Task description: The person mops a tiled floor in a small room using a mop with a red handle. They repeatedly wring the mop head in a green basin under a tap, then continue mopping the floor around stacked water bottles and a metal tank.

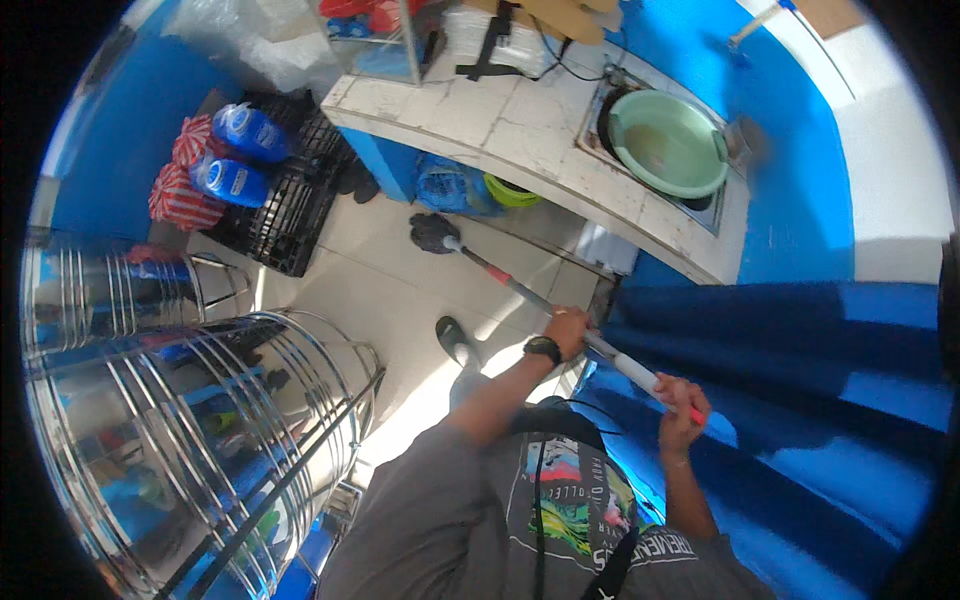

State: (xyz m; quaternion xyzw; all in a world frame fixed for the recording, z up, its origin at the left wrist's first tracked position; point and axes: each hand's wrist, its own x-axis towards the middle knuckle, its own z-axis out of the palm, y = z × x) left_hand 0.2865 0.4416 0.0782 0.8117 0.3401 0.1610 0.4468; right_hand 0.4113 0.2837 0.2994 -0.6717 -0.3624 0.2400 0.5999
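A mop (522, 291) slants across the middle of the view, held in both hands. My left hand (569, 333), with a dark watch on its wrist, wraps round the middle of the handle. Farther up, near the red-tipped end, the fingers of my right hand (681, 402) close round the white part of the handle. The dark grey mop head (435, 233) lies on the pale tiled floor (385, 265), close to the foot of the counter. One of my feet in a dark sandal (452, 338) stands on the tiles behind it.
A tiled counter (470, 125) with a sink holding a green basin (668, 145) runs along the far side. Under it sit a blue bag (452, 188) and a lime-green tub (511, 191). Black crates (285, 225) with blue containers stand left; metal racks (215, 400) nearer. Blue curtains (780, 370) hang right.
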